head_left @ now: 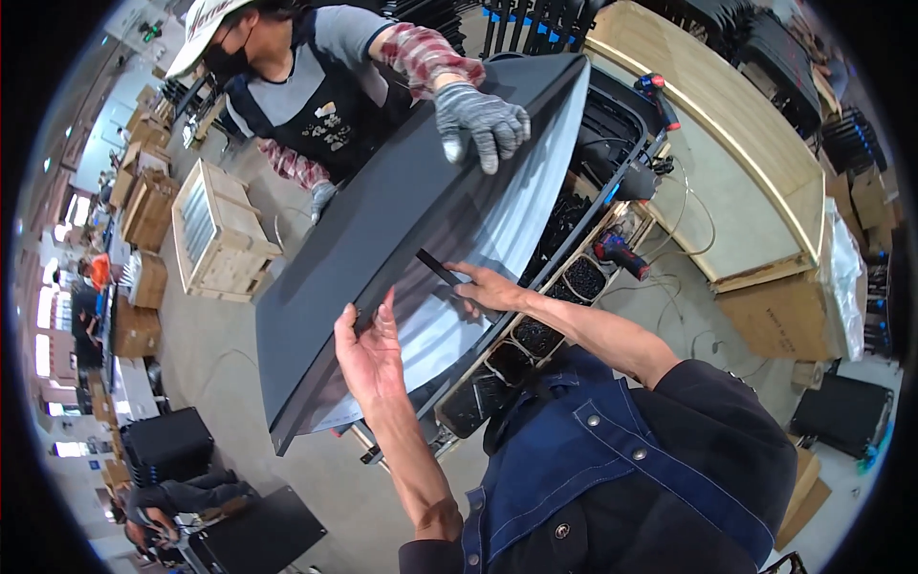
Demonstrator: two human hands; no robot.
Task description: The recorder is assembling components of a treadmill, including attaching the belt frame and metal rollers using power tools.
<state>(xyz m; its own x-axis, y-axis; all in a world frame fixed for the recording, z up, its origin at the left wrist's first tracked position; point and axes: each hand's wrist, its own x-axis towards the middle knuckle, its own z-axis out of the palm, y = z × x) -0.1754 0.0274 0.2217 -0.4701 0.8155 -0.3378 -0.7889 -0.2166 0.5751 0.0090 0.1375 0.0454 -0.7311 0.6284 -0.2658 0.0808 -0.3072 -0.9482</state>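
A large dark grey panel [382, 210] with a pale silvery inner side [521, 225] stands tilted in front of me. My left hand [371, 359] grips its near edge, thumb on the outer face and fingers on the inner side. In my right hand [486, 289] is a short flat black strip [438, 267], pinched close to the panel's inner side. A co-worker's gloved hand [478, 124] rests on the panel's upper edge, and their other gloved hand [322, 199] is at its far side.
Below the panel, a work frame [612, 187] holds bins of small black parts [583, 277]. A red-and-black power drill [622, 256] lies beside the bins, and another power tool [658, 100] sits farther up. At right stands a big wooden crate [712, 134]; a smaller crate [218, 230] is at left.
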